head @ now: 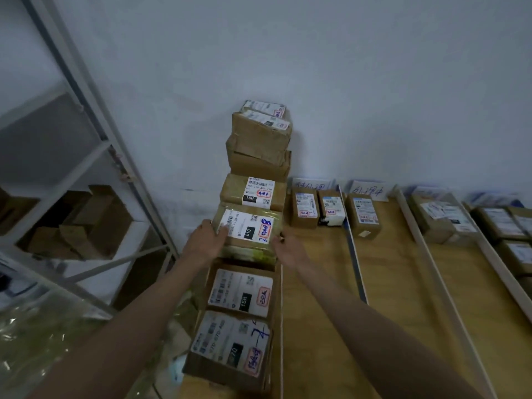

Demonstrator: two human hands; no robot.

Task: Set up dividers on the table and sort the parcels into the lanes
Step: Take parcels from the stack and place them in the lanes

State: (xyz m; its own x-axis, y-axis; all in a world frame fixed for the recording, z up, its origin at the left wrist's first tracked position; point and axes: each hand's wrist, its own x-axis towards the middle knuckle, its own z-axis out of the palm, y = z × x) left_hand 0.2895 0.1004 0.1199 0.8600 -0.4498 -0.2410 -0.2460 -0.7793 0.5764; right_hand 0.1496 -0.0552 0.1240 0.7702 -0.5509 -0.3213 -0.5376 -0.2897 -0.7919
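A brown parcel with a white "010" label (249, 227) lies in the leftmost lane of the wooden table (388, 272), in a row of several parcels running to the wall. My left hand (205, 240) grips its left side, thumb on the label. My right hand (288, 247) holds its right side. Behind it sits a "15H" parcel (253, 192) and a stack of boxes (260, 139) against the wall. In front lie two more labelled boxes (240, 292) (230, 344). Thin dividers (355, 254) (431, 272) split the table into lanes.
Small parcels (303, 207) (331, 208) (364, 214) stand in the middle lanes under handwritten signs (367, 191). More boxes (443, 218) fill the right lanes. A white metal shelf rack (86, 174) with cardboard boxes stands left; clear plastic wrap (43, 335) lies at bottom left.
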